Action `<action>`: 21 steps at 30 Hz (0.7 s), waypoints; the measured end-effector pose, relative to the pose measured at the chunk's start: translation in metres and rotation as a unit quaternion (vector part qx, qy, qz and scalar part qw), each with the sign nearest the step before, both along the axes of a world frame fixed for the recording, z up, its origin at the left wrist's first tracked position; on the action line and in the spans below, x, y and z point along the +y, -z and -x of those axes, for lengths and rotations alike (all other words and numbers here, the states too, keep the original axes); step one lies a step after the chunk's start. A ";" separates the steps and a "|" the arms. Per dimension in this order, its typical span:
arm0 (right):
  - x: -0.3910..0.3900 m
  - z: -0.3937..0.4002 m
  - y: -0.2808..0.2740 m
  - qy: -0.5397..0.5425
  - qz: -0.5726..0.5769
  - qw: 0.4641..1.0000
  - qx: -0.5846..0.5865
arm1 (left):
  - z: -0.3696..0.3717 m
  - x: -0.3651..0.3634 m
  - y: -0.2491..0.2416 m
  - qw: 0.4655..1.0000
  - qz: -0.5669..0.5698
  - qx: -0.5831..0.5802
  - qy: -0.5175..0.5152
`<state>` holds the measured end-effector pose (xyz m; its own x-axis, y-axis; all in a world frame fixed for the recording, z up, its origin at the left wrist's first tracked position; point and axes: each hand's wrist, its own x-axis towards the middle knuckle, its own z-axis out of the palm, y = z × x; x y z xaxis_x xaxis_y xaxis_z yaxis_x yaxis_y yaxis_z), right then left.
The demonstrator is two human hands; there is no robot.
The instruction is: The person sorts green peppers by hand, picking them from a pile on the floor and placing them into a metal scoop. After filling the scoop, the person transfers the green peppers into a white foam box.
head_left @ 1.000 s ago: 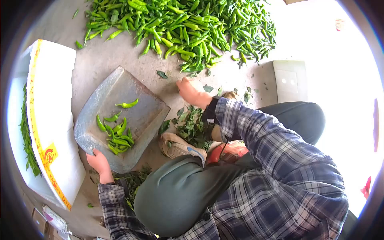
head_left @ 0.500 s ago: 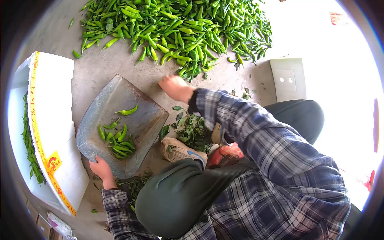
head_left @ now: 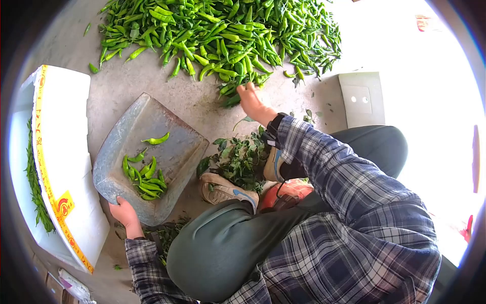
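My left hand point(head_left: 124, 213) is closed on the rim of a worn grey metal dustpan point(head_left: 114, 169), at its lower left edge. Several green chili peppers point(head_left: 148, 185) lie in the dustpan's hollow, and a single one rests higher up on its flat part. My right hand point(head_left: 255, 103) is at the near edge of a large pile of green chili peppers point(head_left: 228, 38). Its fingers are slightly apart and touch or nearly touch the peppers there; no pepper shows clearly in its grasp. A loose leaf point(head_left: 243, 121) is just below that hand.
A white foam box point(head_left: 76, 126) with yellow tape stands at the left, greens inside it. Plucked leaves point(head_left: 238, 159) lie between my shoes point(head_left: 225, 191). A pale grey object with two round marks point(head_left: 362, 99) is at the right, and a red item point(head_left: 286, 195) is beneath me.
My right hand has moved right and forward to the near edge of the pepper pile, and its fingers have opened. The left hand keeps its hold on the dustpan.
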<state>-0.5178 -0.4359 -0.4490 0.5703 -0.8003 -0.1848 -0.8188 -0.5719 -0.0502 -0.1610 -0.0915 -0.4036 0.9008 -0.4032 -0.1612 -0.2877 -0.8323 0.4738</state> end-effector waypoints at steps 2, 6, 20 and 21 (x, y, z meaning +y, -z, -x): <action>0.008 -0.018 -0.031 0.040 -0.098 0.994 0.014 | -0.001 0.002 0.002 1.000 -0.008 -0.001 -0.003; 0.002 -0.014 -0.038 0.045 -0.193 0.980 0.006 | 0.002 -0.002 -0.001 1.000 -0.011 -0.025 -0.005; 0.014 -0.045 -0.057 -0.063 -0.159 0.984 -0.044 | 0.014 -0.015 -0.018 0.999 0.010 -0.033 0.004; 0.005 -0.041 -0.063 -0.062 -0.157 0.985 -0.044 | 0.014 -0.016 -0.019 0.999 0.012 -0.039 0.009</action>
